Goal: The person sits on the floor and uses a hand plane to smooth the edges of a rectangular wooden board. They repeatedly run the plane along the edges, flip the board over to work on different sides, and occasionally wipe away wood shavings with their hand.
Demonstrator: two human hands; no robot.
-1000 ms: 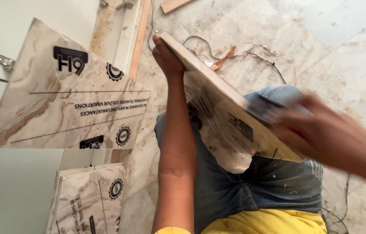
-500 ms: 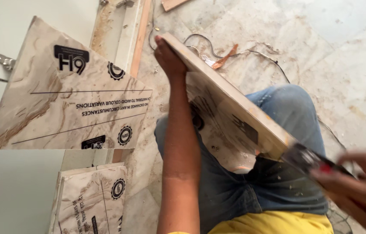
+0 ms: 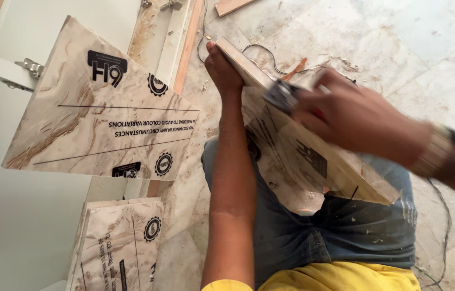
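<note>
My left hand (image 3: 223,69) grips the far end of a laminate-faced board (image 3: 340,167), which rests tilted on edge across my lap in blue jeans. My right hand (image 3: 357,121), blurred by motion, is closed on a small dark-grey block (image 3: 281,96) pressed on the board's upper edge, near its far end. A wristwatch sits on my right wrist. The board's protective film is torn and hangs loose underneath.
A marble-patterned laminate panel (image 3: 103,129) with printed film stands at left. Another such panel (image 3: 120,248) lies below it. A white cabinet door with a metal hinge (image 3: 28,67) is at far left. A thin cable (image 3: 270,56) and wood scraps (image 3: 233,5) lie on the dusty marble floor.
My right hand has slid the small block along the board's edge, from the near end up to the far end. My left hand has stayed in place.
</note>
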